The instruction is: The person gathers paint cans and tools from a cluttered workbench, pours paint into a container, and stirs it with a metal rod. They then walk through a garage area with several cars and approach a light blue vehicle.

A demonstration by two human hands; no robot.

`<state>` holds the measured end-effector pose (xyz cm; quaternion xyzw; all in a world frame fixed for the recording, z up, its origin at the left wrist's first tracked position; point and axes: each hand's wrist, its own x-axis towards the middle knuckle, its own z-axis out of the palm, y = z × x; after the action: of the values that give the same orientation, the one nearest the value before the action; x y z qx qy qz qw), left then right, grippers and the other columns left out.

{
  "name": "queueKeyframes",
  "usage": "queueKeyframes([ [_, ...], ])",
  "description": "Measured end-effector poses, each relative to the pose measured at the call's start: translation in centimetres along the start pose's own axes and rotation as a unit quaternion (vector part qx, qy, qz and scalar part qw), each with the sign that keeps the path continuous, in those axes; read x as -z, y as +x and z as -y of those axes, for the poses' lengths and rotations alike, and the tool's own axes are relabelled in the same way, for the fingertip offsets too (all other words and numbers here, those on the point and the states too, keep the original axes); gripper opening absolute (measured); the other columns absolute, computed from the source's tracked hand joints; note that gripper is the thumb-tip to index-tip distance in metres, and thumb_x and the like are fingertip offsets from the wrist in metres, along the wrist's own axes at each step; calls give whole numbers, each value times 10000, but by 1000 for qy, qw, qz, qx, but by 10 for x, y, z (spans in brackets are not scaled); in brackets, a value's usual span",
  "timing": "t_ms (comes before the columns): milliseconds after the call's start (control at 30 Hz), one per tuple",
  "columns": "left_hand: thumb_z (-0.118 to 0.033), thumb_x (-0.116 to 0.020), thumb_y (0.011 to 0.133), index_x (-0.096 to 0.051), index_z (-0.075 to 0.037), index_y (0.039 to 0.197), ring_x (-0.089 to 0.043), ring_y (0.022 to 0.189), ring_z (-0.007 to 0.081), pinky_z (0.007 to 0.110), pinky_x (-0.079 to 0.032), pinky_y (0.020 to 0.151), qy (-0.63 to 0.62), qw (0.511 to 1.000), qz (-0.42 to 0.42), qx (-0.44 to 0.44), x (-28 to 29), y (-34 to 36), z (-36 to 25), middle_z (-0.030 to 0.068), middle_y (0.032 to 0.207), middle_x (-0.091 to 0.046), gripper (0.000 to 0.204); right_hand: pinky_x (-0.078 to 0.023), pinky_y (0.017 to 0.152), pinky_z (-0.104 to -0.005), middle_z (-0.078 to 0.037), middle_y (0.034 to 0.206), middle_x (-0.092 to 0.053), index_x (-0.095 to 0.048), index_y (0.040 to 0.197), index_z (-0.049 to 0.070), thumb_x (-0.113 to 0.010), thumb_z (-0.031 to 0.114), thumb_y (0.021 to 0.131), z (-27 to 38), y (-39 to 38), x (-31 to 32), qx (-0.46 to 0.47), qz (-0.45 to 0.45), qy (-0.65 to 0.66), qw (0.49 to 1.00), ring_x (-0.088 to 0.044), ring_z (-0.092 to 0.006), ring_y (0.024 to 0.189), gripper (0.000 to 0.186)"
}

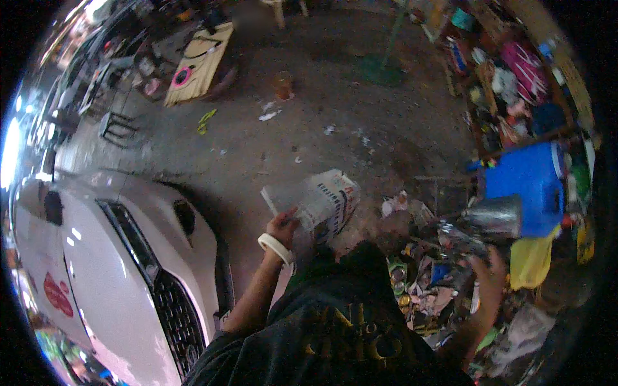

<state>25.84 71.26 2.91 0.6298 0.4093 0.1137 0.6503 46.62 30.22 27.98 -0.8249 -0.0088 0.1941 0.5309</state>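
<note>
My left hand (282, 228), with a white band (275, 247) at the wrist, is closed on the edge of a folded, pale printed sheet (331, 196). It looks like newspaper or a printed sack, and it hangs over the floor in front of me. On the right, my right hand (488, 273) reaches out over a heap of mixed scrap (428, 299). Just beyond its fingers lies a shiny, crumpled, see-through and silvery thing (473, 231). Motion smears those fingers, so whether they touch or grip it cannot be made out.
A white car's front (129, 283) stands close on my left. To the right are a blue plastic container (524, 183), a yellow cloth or bag (533, 260) and a cluttered shelf (515, 96). Farther off, a wooden board (203, 61) and a brown bucket-like container (283, 87) stand on the floor.
</note>
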Motion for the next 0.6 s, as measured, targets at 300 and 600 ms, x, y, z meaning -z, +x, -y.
queueKeyframes([
  [300, 19, -522, 924, -607, -10, 1291, -629, 962, 165, 291, -496, 876, 28, 992, -88, -82, 152, 177, -22, 71, 1176, -671, 378, -498, 816, -343, -150, 1005, -693, -611, 1123, -51, -686, 235, 895, 103, 172, -316, 64, 257, -220, 939, -663, -204, 953, 373],
  [600, -54, -583, 881, -624, 22, 1270, -620, 1094, 223, 324, -467, 971, -243, 941, -232, 52, 274, 301, -118, 129, 1214, -662, 398, -512, 684, -461, -213, 881, -681, -630, 1114, 14, -650, 256, 905, 250, 337, -622, 324, 376, -268, 826, -650, -414, 766, 321],
])
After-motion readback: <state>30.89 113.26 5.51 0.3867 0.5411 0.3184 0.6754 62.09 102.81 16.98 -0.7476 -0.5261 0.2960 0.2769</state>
